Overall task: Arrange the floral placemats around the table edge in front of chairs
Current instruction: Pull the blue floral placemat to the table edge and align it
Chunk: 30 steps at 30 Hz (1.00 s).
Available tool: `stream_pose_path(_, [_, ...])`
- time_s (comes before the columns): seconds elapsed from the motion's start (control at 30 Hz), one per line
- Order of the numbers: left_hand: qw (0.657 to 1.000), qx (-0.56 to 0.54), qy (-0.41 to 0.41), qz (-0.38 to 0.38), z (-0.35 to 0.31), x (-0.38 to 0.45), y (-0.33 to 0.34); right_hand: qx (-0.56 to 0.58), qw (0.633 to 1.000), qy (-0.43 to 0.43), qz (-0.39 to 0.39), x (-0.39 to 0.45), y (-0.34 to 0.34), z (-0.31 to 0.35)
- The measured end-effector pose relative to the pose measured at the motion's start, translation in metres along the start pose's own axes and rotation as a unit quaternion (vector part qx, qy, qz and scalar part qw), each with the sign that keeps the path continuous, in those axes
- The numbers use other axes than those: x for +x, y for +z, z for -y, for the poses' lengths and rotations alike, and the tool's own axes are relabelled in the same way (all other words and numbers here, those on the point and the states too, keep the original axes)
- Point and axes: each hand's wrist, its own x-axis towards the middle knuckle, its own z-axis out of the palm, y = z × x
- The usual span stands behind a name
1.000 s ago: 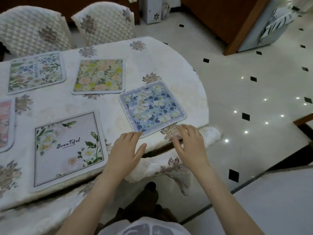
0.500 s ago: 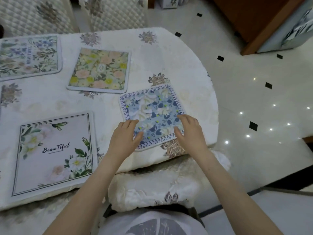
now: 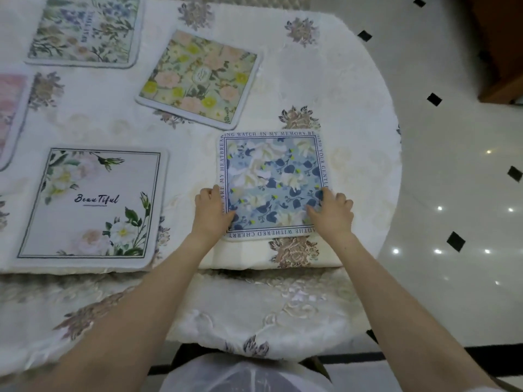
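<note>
A blue floral placemat with a lettered border lies square to the table's near edge, above a cushioned chair seat. My left hand grips its left edge near the lower corner. My right hand grips its right edge near the lower corner. A white "Beautiful" placemat lies to the left along the same edge. A yellow-and-peach floral placemat sits further in, tilted. A green-blue floral placemat lies at the far left. A pink placemat shows only partly at the left border.
The table carries a cream embroidered cloth and curves round on the right. Beyond it is glossy white floor with black diamond tiles. A wooden cabinet stands at the upper right. The cloth hangs over the near edge at the lower left.
The blue placemat has turned from a tilted lie to square with the table's near edge. Both hands moved from its lower corner to its two sides. The view has come closer over the table.
</note>
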Motion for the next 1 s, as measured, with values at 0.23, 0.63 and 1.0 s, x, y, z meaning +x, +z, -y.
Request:
stream_pose_path(0.23, [0.999, 0.036, -0.032, -0.004, -0.014, -0.004, 0.012, 0.02, 1.0, -0.015, 0.001, 0.001, 0.004, -0.003])
stream_pose_path(0.63, [0.998, 0.021, -0.051, 0.001, -0.008, -0.033, 0.02, 0.019, 0.999, -0.015, 0.026, -0.035, 0.009, -0.017])
stream_pose_path(1.0, [0.998, 0.068, -0.009, -0.002, -0.005, -0.05, 0.021, -0.01, 0.999, -0.031, 0.014, -0.051, 0.019, -0.025])
